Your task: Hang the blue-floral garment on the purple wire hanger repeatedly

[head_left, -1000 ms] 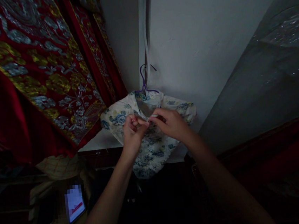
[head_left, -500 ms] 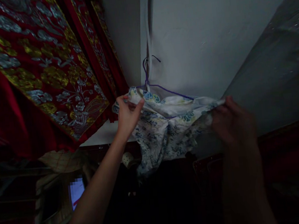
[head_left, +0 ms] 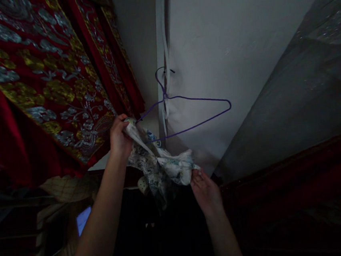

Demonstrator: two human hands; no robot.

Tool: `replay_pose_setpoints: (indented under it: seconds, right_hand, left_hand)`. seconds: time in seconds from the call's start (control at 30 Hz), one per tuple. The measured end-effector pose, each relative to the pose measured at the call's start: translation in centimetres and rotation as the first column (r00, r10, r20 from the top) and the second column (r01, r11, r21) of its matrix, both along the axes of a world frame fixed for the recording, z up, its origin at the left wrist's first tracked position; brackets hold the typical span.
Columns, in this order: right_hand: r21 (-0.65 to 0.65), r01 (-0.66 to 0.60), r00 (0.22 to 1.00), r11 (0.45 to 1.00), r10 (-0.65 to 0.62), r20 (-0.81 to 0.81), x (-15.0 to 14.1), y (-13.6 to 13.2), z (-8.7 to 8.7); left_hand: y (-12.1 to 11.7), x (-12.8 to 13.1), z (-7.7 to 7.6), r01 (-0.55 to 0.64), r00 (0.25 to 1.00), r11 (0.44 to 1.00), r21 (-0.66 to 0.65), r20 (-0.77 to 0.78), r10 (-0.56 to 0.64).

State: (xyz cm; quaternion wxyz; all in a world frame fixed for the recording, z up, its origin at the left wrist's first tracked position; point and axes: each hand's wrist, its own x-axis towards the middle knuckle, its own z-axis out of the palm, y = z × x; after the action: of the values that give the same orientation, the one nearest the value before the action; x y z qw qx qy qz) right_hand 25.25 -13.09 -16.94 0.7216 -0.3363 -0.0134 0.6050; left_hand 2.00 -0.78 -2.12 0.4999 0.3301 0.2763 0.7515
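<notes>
A white garment with a blue and yellow floral print hangs bunched between my two hands. My left hand grips its upper left edge, close to the left end of a purple wire hanger. With closed fingers, my right hand holds the garment's right edge, lower down and apart from the hanger. The hanger's right side is bare, while its left end passes behind or into the cloth. Its hook sits at a dark peg on the wall beside a white cable.
Red cloth with gold and silver embroidery drapes at the left. A lit phone lies below it at lower left. A pale perforated shoe-like object is under the garment. Shiny translucent sheeting covers the right side.
The garment's right side has come off the hanger. My right hand has moved left and down with it; my left hand has shifted left with the other edge.
</notes>
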Motion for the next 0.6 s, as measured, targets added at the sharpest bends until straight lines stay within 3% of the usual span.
replay_pose_setpoints:
  seconds: [0.07, 0.13, 0.23, 0.3, 0.33, 0.4, 0.47, 0.53, 0.6]
  right_hand:
    - [-0.008, -0.071, 0.988, 0.997, 0.072, 0.139, -1.2, -0.3, -1.3]
    - [0.003, -0.152, 0.924, 0.988, 0.141, 0.356, -2.6, -0.6, -2.2]
    - [-0.004, -0.11, 0.673, 0.994, 0.078, 0.736, -4.7, -1.0, -2.7]
    - [0.043, -0.078, 0.499, 0.996, 0.002, 0.867, -6.0, -1.2, -2.4]
    - [0.045, -0.133, 0.475, 0.99, 0.024, 0.88, -6.6, -1.3, -2.0]
    - [-0.008, -0.378, 0.555, 0.926, 0.234, 0.798, -7.5, -1.8, -0.9]
    - [-0.004, -0.595, 0.647, 0.803, 0.483, 0.59, -8.0, -2.4, 0.9]
    - [0.063, -0.663, 0.7, 0.746, 0.588, 0.404, -7.8, -3.0, 3.2]
    - [0.112, -0.665, 0.725, 0.738, 0.603, 0.332, -7.1, -3.3, 5.6]
  left_hand:
    - [-1.5, -1.5, -1.1, -0.018, 0.993, 0.999, -0.04, 0.113, 0.023]
    - [-3.6, -2.9, -3.0, -0.037, 0.964, 0.997, -0.068, 0.261, 0.054]
    - [-7.7, -3.9, -6.3, -0.038, 0.886, 0.995, -0.097, 0.457, 0.078]
    - [-10.3, -3.4, -8.1, 0.01, 0.849, 0.994, -0.105, 0.526, 0.047]
    - [-11.5, -2.7, -8.7, 0.043, 0.843, 0.993, -0.106, 0.537, 0.021]
    - [-13.6, -0.6, -9.2, 0.135, 0.863, 0.983, -0.124, 0.501, -0.055]
    - [-15.5, 2.0, -8.8, 0.257, 0.9, 0.955, -0.151, 0.397, -0.179]
    - [-17.6, 4.5, -7.9, 0.383, 0.915, 0.909, -0.163, 0.199, -0.35]
    - [-19.8, 6.0, -6.6, 0.482, 0.856, 0.863, -0.151, -0.131, -0.5]
